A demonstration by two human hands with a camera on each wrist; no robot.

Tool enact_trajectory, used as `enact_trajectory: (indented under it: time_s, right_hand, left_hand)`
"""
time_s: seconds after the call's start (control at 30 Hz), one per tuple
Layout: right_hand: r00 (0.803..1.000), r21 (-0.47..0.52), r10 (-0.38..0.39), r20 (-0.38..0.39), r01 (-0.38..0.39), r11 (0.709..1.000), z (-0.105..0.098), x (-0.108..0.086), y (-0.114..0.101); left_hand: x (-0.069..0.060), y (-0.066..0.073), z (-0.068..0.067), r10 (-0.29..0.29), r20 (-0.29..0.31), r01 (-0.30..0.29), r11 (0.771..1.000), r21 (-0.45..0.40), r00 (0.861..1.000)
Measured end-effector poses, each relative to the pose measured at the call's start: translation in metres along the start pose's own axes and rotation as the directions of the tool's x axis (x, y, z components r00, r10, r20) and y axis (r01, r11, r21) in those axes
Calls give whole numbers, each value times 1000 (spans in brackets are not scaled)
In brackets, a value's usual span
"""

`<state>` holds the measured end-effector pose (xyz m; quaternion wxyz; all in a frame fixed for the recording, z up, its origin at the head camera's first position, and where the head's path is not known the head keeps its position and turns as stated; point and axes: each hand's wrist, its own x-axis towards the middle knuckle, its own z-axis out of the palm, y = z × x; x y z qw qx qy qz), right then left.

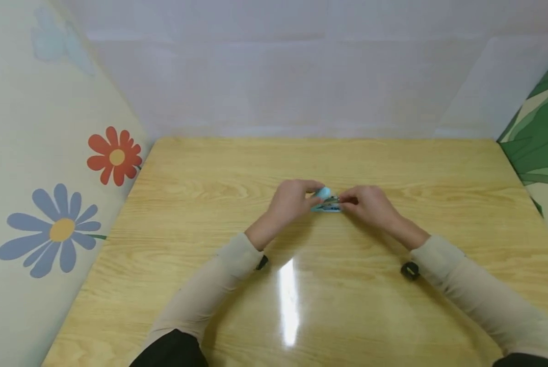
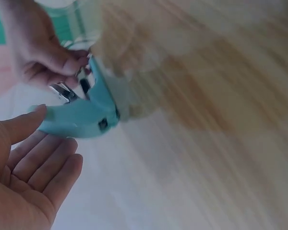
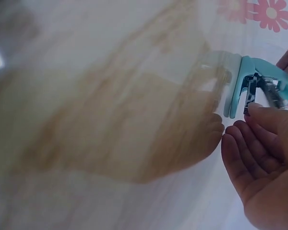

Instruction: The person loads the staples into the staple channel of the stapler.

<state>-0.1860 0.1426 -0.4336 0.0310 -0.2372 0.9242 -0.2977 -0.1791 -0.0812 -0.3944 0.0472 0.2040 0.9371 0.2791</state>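
Observation:
A small teal stapler (image 1: 324, 193) is held just over the table, its teal upper arm swung up from the base. The left hand (image 1: 292, 200) grips that upper arm between thumb and fingers; the left wrist view shows the thumb on one side of the stapler (image 2: 77, 119) and fingers on the other. With thumb and forefinger, the right hand (image 1: 372, 205) pinches the end of the metal staple rail (image 3: 250, 93). Whether a strip of staples sits between those fingertips is hidden. A second metal piece (image 2: 65, 92) juts from beneath the upper arm.
The shiny wood-grain table (image 1: 237, 163) meets a pale wall (image 1: 274, 81) at the back. Painted flowers (image 1: 62, 229) mark the left wall, and green leaves (image 1: 544, 127) the right one. Dark wrist-camera parts (image 1: 410, 270) hang under both cuffs.

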Motion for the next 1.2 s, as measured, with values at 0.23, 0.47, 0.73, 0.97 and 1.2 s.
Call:
enact_trajectory:
  time_s: [0.23,0.47,0.73,0.97,1.2]
  right_hand:
    - [1000,20,12,21,-13,1000,1,-1,-1]
    - [999,16,21,31,-21,1000,1,-2,0]
    - [999,1,25,29,-25,1000,2,-4,0]
    - [999,5,34,25,-34,999,3,-3,1]
    - [998,13,40,42,-41,999,1,-7,1]
  left_hand:
    - [8,15,13,41,36,-47,981,189,999]
    - [10,24,20,58,84,-79,956,284,995]
    - [13,32,24,46,133,-93,924,370,990]
    - [12,32,24,72,129,-115,925,363,989]
    - [6,20,19,3,85,-20,981,194,996]
